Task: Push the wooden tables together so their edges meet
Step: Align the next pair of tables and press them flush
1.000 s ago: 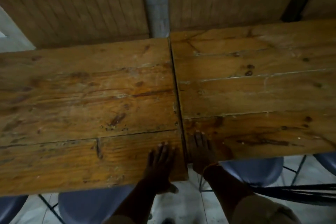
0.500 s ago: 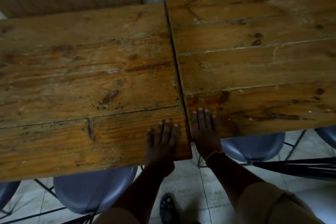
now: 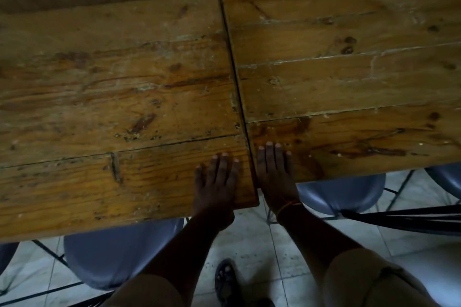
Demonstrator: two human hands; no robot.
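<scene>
Two worn wooden tables stand side by side, the left table (image 3: 112, 97) and the right table (image 3: 349, 77). Only a thin dark seam (image 3: 235, 77) runs between their edges. The left table's near edge sits closer to me than the right table's. My left hand (image 3: 217, 182) lies flat, palm down, on the left table's near right corner. My right hand (image 3: 274, 172) lies flat on the right table's near left corner, just across the seam. Both hands have fingers extended and hold nothing.
Blue plastic chairs are tucked under the near edges: one under the left table (image 3: 117, 257), one under the right table (image 3: 341, 194). A dark metal chair frame (image 3: 404, 219) juts in at the right. My sandalled foot (image 3: 227, 281) stands on the white tiled floor. More wooden tables lie beyond.
The view has tipped downward, showing more floor and chairs. My hands have slid a little farther onto the tabletops and lie flatter. The seam between the tables looks unchanged.
</scene>
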